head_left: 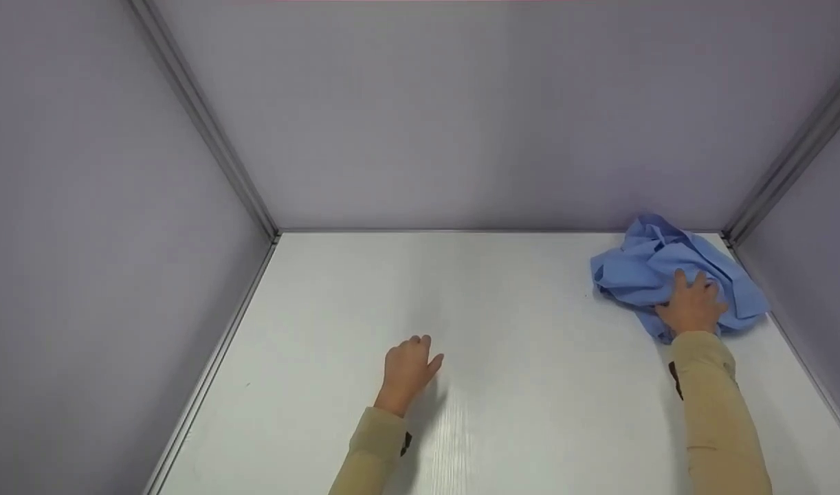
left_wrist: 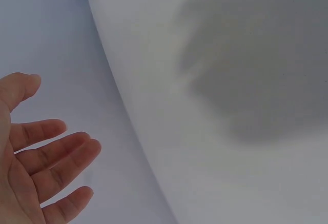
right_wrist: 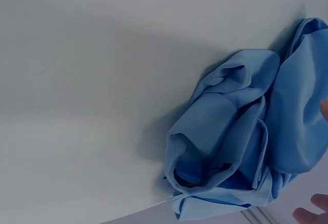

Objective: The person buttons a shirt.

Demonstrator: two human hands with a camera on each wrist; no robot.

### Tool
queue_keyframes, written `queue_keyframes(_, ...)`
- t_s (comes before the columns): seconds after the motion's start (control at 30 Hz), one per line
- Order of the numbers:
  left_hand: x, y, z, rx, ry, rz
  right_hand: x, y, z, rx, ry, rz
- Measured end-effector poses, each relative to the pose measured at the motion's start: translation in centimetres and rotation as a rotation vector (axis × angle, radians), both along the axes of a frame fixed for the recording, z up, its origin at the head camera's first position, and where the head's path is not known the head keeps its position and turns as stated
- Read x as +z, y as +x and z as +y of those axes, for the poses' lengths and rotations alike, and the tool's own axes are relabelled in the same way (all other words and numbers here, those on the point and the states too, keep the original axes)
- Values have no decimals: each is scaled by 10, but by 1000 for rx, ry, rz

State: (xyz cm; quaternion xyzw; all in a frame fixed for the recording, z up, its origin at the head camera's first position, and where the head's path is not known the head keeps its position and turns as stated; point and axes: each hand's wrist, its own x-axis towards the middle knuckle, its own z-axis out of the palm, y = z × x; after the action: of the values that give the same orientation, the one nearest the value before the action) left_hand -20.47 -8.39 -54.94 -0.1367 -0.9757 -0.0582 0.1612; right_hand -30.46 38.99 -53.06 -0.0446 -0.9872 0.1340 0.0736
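In the head view, upright grey panels [head_left: 420,117] wall in a white table [head_left: 516,357] on its far side, left and right, and within that enclosure lies one crumpled blue cloth [head_left: 633,275]. The cloth sits beneath the right hand [head_left: 692,306], spreading ahead of its fingertips to the back panel, leftward past the thumb, and rightward to the table's edge. That hand is back-up with fingers spread wide; whether it presses the fabric or hovers just above it, I cannot tell. Its arm reaches straight forward in a tan sleeve [head_left: 722,419]. Well to the left of it and nearer the body, the left hand [head_left: 407,371] hangs over bare tabletop, fingers together and slightly bent, thumb held out, a shadow just to its right.

In the left wrist view, that hand's palm shows, its grip loose and holding nothing, the thumb well apart from the fingers. A scrap of the cloth appears far beyond the thumb.

In the right wrist view, the cloth's heaped folds include a gaping, tube-like fold with a dark inside. The thumb tip shows in front of the fabric, two fingertips beyond its edge, well apart from the thumb.
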Motion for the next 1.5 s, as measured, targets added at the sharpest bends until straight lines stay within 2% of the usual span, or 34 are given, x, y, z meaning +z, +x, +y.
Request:
queue_keyframes(0.13,-2,1,1,-1,0,3,-10,-2,6,21,-47,-64)
queue_keyframes(0.4,-8,6,5,-28,14,0,-31,9,15,-3,-90,-173)
queue_keyframes(0.6,-8,6,5,-43,11,-29,-36,17,20,-30,-68,-178)
queue_keyframes(0.8,-9,9,3,-48,20,-43,-36,27,23,-5,-43,-249)
queue_keyframes(0.87,-11,9,4,-48,25,-46,-37,29,25,27,-33,-238)
queue_keyframes(1.03,-11,9,4,-56,38,-33,-41,24,31,104,-24,-146)
queue_keyframes(1.27,-11,9,6,-64,56,-56,-54,27,26,126,-232,-147)
queue_keyframes(1.5,-11,7,13,-78,43,-47,-55,30,6,168,-317,-94)
